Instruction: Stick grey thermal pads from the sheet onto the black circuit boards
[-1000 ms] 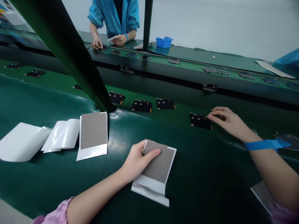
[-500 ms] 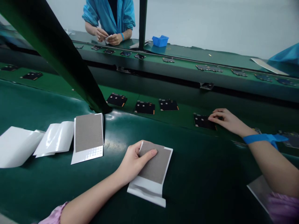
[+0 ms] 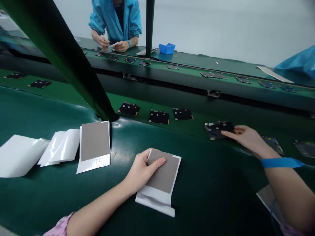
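Note:
My left hand (image 3: 141, 170) grips the left edge of a grey sheet on white backing (image 3: 162, 178), thumb on top, flat on the green mat. My right hand (image 3: 247, 137), with a blue wrist strap (image 3: 280, 162), grips a black circuit board (image 3: 218, 129) at the conveyor's near edge; the board's left end is tilted up. Three more black boards (image 3: 158, 116) lie in a row on the belt to its left.
A second grey sheet (image 3: 94, 144) and two white curled liners (image 3: 61, 146) lie left on the mat. A thick green post (image 3: 66, 59) slants across. Across the far belt a person in a blue coat (image 3: 114, 19) handles a piece; a blue bin (image 3: 167, 48) stands nearby.
My right hand slid right and toward me with the black board, lifting its left end. The belt boards shifted right. My left hand stayed on the grey sheet.

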The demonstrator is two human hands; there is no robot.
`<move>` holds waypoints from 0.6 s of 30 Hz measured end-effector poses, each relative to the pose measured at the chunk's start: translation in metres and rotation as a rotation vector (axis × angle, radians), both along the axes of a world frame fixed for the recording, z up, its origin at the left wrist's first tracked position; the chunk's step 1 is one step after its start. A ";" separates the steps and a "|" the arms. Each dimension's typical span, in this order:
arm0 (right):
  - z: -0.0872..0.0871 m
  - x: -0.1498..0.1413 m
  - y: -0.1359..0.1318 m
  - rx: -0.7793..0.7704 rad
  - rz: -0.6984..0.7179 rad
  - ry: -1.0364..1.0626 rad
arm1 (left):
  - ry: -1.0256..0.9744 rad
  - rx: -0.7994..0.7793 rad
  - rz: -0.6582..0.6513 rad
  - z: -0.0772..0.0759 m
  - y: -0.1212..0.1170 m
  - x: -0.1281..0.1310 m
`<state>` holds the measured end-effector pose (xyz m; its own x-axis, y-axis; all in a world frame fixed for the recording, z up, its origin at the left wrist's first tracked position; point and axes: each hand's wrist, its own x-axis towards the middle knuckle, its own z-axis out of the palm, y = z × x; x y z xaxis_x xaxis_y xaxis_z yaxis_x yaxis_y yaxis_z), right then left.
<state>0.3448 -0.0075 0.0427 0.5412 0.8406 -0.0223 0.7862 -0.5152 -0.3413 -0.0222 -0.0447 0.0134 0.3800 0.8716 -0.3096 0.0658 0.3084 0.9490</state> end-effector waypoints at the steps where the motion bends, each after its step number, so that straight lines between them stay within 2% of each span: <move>1: 0.005 -0.002 -0.001 0.032 -0.047 0.010 | -0.001 -0.001 -0.001 0.000 0.000 0.000; 3: 0.013 -0.010 -0.004 0.071 -0.055 -0.066 | -0.001 -0.001 -0.003 0.001 0.000 0.000; 4: 0.016 -0.015 -0.005 0.072 0.001 -0.142 | -0.002 -0.001 -0.004 0.001 0.000 0.000; 6: 0.017 -0.029 -0.008 -0.033 0.174 -0.175 | -0.003 -0.004 -0.003 0.002 0.000 0.001; 8: 0.012 -0.050 -0.011 -0.116 0.367 -0.036 | 0.001 -0.002 0.000 0.002 0.001 0.001; 11: 0.003 -0.094 -0.020 0.009 0.611 0.217 | 0.000 0.012 0.002 0.000 0.001 0.001; 15: -0.001 -0.147 -0.034 0.178 0.730 0.411 | 0.007 0.042 0.011 -0.002 0.001 0.001; 18: -0.001 -0.161 -0.037 0.190 0.761 0.472 | 0.008 0.046 0.006 -0.002 0.001 0.001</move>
